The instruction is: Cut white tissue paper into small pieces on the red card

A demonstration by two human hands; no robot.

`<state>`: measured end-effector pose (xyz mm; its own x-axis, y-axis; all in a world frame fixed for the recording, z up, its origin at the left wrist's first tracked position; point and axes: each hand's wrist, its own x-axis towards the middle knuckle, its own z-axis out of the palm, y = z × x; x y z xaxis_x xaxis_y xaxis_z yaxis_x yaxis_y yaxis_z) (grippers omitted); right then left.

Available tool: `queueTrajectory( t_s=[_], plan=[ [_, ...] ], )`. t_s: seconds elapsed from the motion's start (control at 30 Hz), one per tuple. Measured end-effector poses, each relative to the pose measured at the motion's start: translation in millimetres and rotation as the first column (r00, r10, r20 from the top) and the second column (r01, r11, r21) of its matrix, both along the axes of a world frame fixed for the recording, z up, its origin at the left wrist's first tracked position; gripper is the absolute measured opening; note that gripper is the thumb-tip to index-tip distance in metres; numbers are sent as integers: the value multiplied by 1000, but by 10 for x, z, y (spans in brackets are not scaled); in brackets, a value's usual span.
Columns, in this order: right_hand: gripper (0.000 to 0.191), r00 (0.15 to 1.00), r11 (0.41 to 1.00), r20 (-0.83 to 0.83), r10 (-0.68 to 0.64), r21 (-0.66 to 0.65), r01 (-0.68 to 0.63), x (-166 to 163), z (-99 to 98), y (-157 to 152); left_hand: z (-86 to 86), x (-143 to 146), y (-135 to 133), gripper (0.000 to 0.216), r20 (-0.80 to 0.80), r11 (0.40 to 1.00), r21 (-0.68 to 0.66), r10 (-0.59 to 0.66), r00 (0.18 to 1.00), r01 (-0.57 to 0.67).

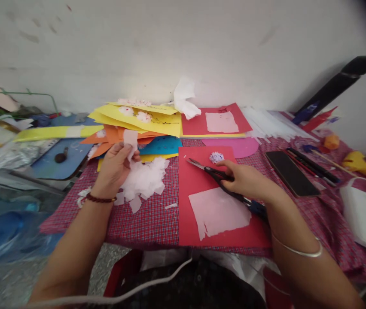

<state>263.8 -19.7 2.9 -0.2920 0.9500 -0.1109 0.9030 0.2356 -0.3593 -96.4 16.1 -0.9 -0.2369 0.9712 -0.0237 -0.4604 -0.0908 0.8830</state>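
Observation:
My left hand (115,165) pinches a small strip of white tissue paper (130,139) between thumb and fingers. Just beneath it lies a loose heap of cut white paper pieces (144,178). My right hand (242,178) has its fingers closed at the handles of black-handled scissors (218,174), whose blades point to the left over a red sheet (186,206). A small white and purple paper flower (216,157) sits on that sheet beside the scissors. Nearer to me, a torn-edged pale pink paper piece (218,212) is also on the red sheet.
Yellow cards (163,120) with paper flowers are stacked at the back, with orange sheets (112,135) below. Another red sheet (244,122) bears a pale square. A phone (292,174), pens (315,165) and a white case (365,214) lie on the right of the checked cloth (150,223).

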Motion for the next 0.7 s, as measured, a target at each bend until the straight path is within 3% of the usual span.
queueTrajectory(
  t_s=[0.1, 0.17, 0.23, 0.37, 0.5, 0.6, 0.7],
  plan=[
    [55, 928, 1000, -374, 10, 5, -8, -23, -28, 19, 93, 78, 5, 15, 30, 998, 16, 56, 998, -56],
    [60, 782, 998, -621, 50, -7, -70, -86, -10, 3, 194, 150, -2, 13, 26, 998, 38, 42, 999, -43],
    [67, 666, 988, -741, 88, -22, -156, -171, 26, -37, 294, 238, -14, 12, 19, 998, 61, -7, 1000, 6],
    [70, 572, 940, -810, 128, -85, -330, -327, 59, -128, 362, 434, -43, 15, 27, 990, 69, -129, 991, 127],
    [70, 455, 865, -886, 90, -156, -476, -432, -14, -166, 238, 522, -75, 17, 8, 975, 34, -220, 975, 220],
    [71, 421, 841, -907, 5, -224, -492, -497, -92, -168, 132, 498, -103, 16, -109, 956, -10, -291, 950, 292],
    [71, 442, 837, -895, -56, -283, -467, -547, -147, -173, 84, 481, -135, 15, -178, 951, -65, -310, 934, 304]
  ],
)
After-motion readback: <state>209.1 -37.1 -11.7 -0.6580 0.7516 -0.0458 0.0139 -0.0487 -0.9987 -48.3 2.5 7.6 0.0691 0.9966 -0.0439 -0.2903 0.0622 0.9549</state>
